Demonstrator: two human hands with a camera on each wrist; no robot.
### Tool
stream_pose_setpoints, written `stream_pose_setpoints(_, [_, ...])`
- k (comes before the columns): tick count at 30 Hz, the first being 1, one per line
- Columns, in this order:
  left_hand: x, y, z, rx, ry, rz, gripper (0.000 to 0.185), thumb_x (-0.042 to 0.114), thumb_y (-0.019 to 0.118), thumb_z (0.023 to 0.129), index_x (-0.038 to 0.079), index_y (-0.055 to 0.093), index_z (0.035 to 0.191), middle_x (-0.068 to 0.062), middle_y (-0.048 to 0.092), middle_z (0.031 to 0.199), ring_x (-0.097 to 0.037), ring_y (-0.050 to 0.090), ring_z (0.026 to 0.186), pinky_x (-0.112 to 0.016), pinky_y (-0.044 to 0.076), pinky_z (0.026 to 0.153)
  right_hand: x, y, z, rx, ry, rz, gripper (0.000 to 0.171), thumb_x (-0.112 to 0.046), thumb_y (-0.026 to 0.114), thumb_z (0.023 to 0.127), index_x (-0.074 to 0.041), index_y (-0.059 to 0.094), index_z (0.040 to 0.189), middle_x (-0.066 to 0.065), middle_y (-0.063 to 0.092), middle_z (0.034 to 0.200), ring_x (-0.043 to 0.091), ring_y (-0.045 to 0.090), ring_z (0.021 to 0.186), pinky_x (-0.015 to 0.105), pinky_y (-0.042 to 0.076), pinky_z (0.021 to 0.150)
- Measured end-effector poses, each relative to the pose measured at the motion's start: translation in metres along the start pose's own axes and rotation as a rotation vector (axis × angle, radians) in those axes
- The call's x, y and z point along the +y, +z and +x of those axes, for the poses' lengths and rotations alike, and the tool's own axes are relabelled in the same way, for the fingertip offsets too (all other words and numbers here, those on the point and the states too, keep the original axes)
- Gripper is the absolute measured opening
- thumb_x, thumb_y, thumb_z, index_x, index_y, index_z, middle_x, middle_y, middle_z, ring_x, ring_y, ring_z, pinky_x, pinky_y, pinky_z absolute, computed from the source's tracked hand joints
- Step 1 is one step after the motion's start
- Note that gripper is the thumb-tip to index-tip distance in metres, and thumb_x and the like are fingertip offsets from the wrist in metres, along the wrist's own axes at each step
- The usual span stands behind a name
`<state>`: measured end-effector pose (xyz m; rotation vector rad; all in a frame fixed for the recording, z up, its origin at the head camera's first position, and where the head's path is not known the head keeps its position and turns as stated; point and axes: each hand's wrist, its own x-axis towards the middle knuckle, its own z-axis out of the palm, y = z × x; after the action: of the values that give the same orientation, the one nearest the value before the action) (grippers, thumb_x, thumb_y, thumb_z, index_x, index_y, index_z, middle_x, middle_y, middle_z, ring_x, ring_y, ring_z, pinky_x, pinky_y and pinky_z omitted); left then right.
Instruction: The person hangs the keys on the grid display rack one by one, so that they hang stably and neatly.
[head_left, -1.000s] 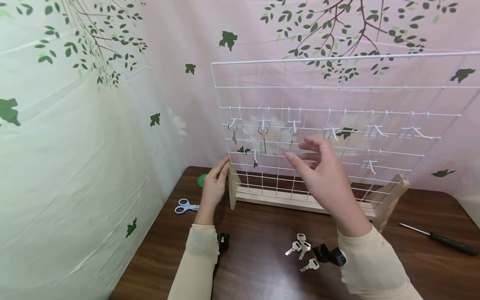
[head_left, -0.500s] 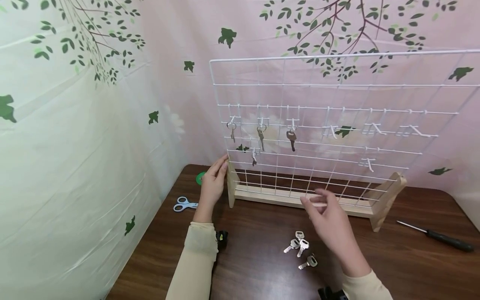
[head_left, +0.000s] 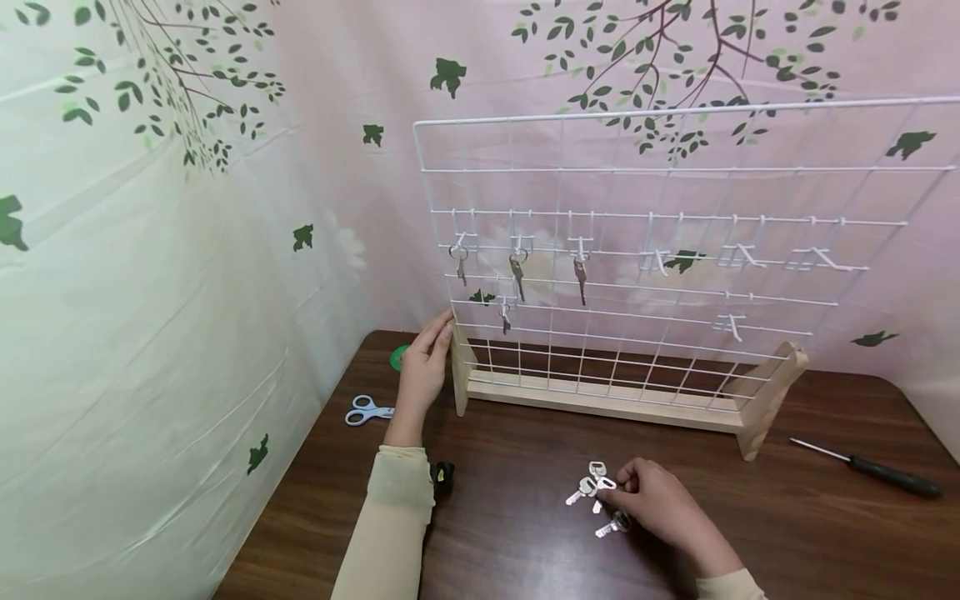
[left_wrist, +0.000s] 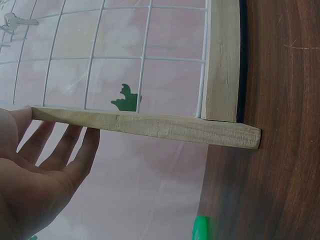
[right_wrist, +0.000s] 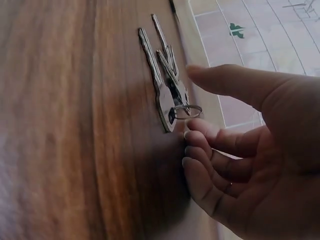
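My left hand [head_left: 423, 375] holds the upper end of the wooden side post [left_wrist: 150, 125] of a white wire grid rack. In the left wrist view its fingertips touch the post's outer face. My right hand [head_left: 663, 504] is low over the table, beside a small cluster of silver keys [head_left: 587, 486]. Another key [head_left: 611, 526] lies just in front of them. In the right wrist view, thumb and fingers stand apart around a key ring [right_wrist: 189, 111] on a key [right_wrist: 166, 102]. Keys hang from several rack hooks on the left, one key [head_left: 581, 279] being the rightmost.
Bare white hooks [head_left: 745, 255] sit on the right part of the grid. Light-blue scissors [head_left: 365, 410] and a green round object [head_left: 398, 358] lie left of the rack. A black-handled screwdriver [head_left: 892, 477] lies at the right. A leaf-printed curtain hangs behind.
My right hand has come away from the third upper hook, where a key hangs, and moved down to the keys on the table. My left hand stays at the post.
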<state>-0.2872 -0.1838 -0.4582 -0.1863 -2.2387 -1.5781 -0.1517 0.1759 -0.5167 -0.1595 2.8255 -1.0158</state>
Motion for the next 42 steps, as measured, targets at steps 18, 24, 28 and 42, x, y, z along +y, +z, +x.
stream_pose_setpoints(18, [0.002, 0.001, 0.002, -0.001, 0.019, -0.015, 0.042, 0.038, 0.057, 0.112, 0.022, 0.064, 0.151, -0.008, 0.058, 0.161, -0.028, 0.052, 0.153, -0.052, 0.046, 0.125, 0.004, 0.008, 0.007, 0.024, -0.042, -0.068, 0.041, -0.041, 0.089, 0.085, -0.012, 0.061, 0.080, 0.002, 0.055, 0.085, 0.013, 0.048, 0.078, 0.028, 0.040, 0.067])
stream_pose_setpoints(24, [0.003, 0.001, 0.002, 0.001, 0.022, -0.014, 0.042, 0.038, 0.057, 0.112, 0.023, 0.064, 0.151, -0.006, 0.058, 0.161, -0.028, 0.052, 0.153, -0.051, 0.047, 0.125, -0.011, 0.003, 0.004, -0.008, 0.042, -0.031, 0.036, -0.036, 0.087, 0.089, -0.009, 0.064, 0.084, 0.003, 0.057, 0.091, 0.015, 0.049, 0.084, 0.028, 0.041, 0.071])
stream_pose_setpoints(28, [0.003, 0.000, 0.001, -0.003, 0.021, -0.005, 0.043, 0.039, 0.056, 0.112, 0.023, 0.063, 0.151, -0.005, 0.058, 0.161, -0.029, 0.052, 0.153, -0.052, 0.046, 0.125, -0.009, 0.005, 0.005, -0.035, 0.072, 0.060, 0.028, -0.030, 0.084, 0.092, -0.008, 0.067, 0.087, 0.003, 0.059, 0.090, 0.014, 0.050, 0.081, 0.026, 0.041, 0.068])
stream_pose_setpoints(42, [-0.001, 0.000, -0.001, -0.004, 0.018, -0.011, 0.042, 0.037, 0.056, 0.112, 0.022, 0.063, 0.151, -0.008, 0.057, 0.162, -0.029, 0.051, 0.154, -0.053, 0.045, 0.125, -0.017, -0.002, 0.001, -0.011, 0.132, 0.154, 0.018, -0.025, 0.075, 0.099, -0.010, 0.066, 0.096, 0.000, 0.065, 0.084, 0.014, 0.056, 0.075, 0.027, 0.044, 0.066])
